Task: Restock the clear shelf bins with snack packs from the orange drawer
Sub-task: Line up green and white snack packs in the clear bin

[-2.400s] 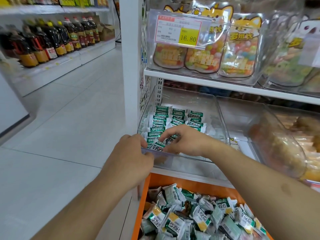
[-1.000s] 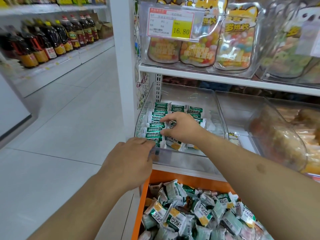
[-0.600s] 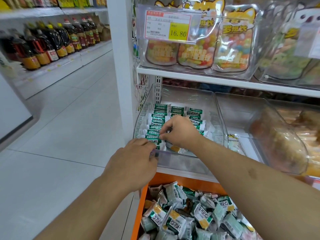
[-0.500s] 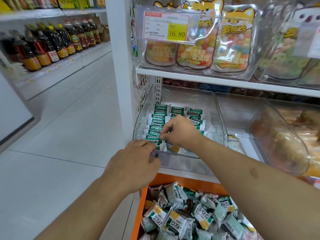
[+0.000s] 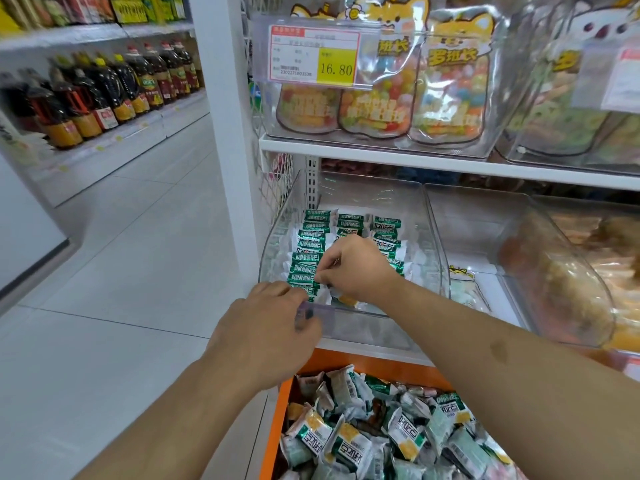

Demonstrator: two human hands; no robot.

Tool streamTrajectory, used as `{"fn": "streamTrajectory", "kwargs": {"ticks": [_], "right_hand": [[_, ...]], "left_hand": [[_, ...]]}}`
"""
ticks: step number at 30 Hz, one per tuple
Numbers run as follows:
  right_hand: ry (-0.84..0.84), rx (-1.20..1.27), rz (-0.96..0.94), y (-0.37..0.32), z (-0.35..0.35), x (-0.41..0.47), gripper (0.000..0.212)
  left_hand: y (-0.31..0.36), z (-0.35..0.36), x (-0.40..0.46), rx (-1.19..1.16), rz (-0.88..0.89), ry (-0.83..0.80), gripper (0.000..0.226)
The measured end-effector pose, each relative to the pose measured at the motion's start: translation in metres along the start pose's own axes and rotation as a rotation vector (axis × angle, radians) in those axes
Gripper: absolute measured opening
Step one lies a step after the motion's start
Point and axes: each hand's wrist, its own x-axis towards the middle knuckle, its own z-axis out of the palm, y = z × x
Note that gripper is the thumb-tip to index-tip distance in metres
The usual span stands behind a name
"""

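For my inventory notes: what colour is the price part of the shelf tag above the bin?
Yellow, with 16.80 printed on it; the price tag shows clearly in the head view.

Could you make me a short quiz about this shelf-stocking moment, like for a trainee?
1. True or false: the left hand grips the front lip of the clear bin.
2. Which colour band shows on the snack packs lined up in that bin? A) red B) green C) purple
3. Fill in: the loose packs waiting to be shelved lie in the orange ____.

Key
1. True; its fingers curl over the lip.
2. B, green. The right hand is pinching packs among them.
3. drawer, below the bin.
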Motion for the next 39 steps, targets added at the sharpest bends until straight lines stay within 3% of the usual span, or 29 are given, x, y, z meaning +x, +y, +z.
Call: {"fn": "streamTrajectory", "kwargs": {"ticks": [5,12,19,26,30,34,36,39], "right_hand": [[0.027,0.040,0.010,0.002,-0.012,-0.002,0.006],[0.018,0.086,0.082,0.007,-0.015,-0.007,0.013],[0.021,0.075,0.065,-0.001,-0.001,0.000,0.010],[0.045,0.055,0.035,0.006,-0.014,-0.004,0.024],[0.037,-0.157,0.074,0.012,-0.025,-0.007,0.020],[-0.061,-0.454,0.145,0.016,-0.021,-0.008,0.047],[-0.060,-0.460,0.144,0.018,-0.018,-0.008,0.043],[0.009,-0.374,0.100,0.018,-0.017,-0.007,0.019]], "left_hand": [[0.008,0.003,0.004,0.100,-0.043,0.024,0.043],[0.003,0.006,0.002,-0.061,0.026,-0.041,0.051],[0.009,0.006,0.008,0.058,-0.037,-0.028,0.047],[0.007,0.010,0.011,0.020,-0.051,-0.068,0.049],[0.006,0.010,0.011,-0.012,-0.036,-0.075,0.047],[0.006,0.008,0.008,-0.036,-0.025,-0.061,0.046],[0.005,0.007,0.008,-0.043,-0.014,-0.057,0.045],[0.004,0.007,0.007,-0.046,-0.005,-0.054,0.047]]}}
